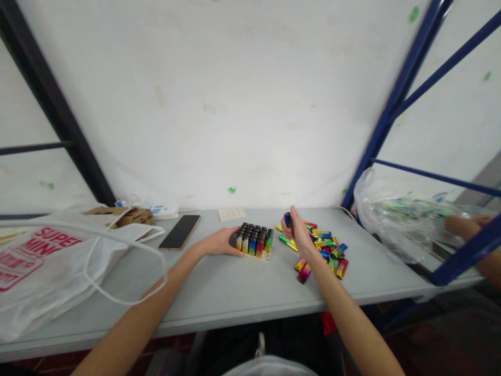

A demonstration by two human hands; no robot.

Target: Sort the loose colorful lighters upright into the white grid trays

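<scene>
Upright lighters [252, 241] with black tops and shiny coloured bodies stand in rows in a pale tray [266, 256] on the table. My left hand [222, 242] grips the left end of this block, thumb at the near side and fingers at the far side. To the right, my right hand [297, 231] is closed around a dark blue lighter [288, 219], held above the table with part of it hidden by the fingers. Just beyond that hand lies a loose pile of coloured lighters [323, 243], partly covered by my right wrist.
A phone [180, 232] lies left of my left hand, and a white empty-looking tray [232, 214] rests by the wall. White bag [50, 261], cable [129, 302] and cardboard box [135, 216] crowd the left. Blue frame posts [387, 125] and a plastic bag [385, 224] stand right, near another person's hand [464, 228].
</scene>
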